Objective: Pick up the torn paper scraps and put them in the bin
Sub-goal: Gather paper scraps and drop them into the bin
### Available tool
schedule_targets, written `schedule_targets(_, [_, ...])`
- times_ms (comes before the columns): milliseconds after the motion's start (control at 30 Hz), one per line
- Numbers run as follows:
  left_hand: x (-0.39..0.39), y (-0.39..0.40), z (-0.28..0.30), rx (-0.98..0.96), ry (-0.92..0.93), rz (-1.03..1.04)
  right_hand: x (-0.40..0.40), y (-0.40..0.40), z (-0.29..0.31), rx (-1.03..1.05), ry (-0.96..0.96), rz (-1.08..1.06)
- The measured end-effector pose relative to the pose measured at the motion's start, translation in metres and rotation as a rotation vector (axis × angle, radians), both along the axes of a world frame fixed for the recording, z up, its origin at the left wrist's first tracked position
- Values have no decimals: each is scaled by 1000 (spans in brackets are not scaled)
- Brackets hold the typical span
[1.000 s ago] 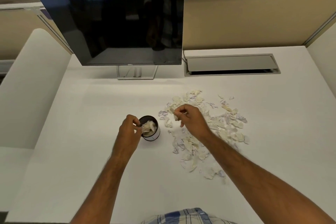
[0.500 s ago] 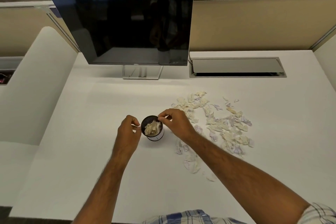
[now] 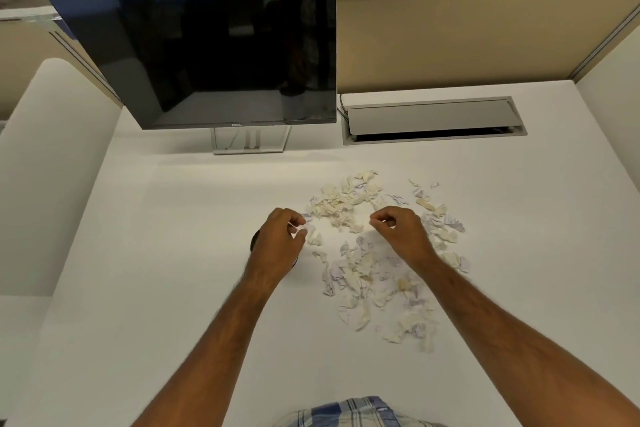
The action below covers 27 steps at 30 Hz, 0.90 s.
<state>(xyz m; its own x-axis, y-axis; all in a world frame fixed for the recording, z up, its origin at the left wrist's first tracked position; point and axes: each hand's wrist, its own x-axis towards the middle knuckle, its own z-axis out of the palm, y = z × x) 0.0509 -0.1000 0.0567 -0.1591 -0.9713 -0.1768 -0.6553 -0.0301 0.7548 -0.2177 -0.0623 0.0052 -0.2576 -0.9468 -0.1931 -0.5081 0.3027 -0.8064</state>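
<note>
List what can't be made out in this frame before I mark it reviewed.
- Bin: head view, almost wholly hidden under the left hand; its contents cannot be seen.
- Right hand: fingers curled with tips together; whether they pinch a scrap is too small to tell.
- Scraps: some lie hidden beneath the right forearm; the purple marks on them are too small to read.
- Monitor: screen dark, only dim reflections.

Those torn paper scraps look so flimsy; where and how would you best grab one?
Take a crumpled scrap by its raised, curled edge, pinching with fingertips from straight above. The scraps lie loose on the flat white desk, so their lifted folds probably offer the only purchase; the left hand seems to pinch one this way.
</note>
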Motion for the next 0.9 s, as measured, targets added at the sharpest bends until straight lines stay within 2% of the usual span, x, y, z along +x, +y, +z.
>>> schedule_targets(133, [-31, -15, -11, 116, -19, -120, -22, -2, -11, 20, 52, -10])
schedule_targets(267, [-54, -29, -29, 141, -74, -169, -34, -7, -19, 2, 153, 33])
schedule_targets(367, [-69, -39, -43, 115, -116, -158, -41, -13, -28, 0, 207, 80])
schedule_targets(600, [-93, -47, -64, 41, -287, -229, -38, -25, -40, 134, 281, 273])
schedule_targets(700, [-96, -48, -69, 19, -315, -249, -35, -28, -39, 95, 348, 324])
schedule_targets(900, [-98, -48, -75, -6, -315, -232, -30, -33, -42, 99, 355, 351])
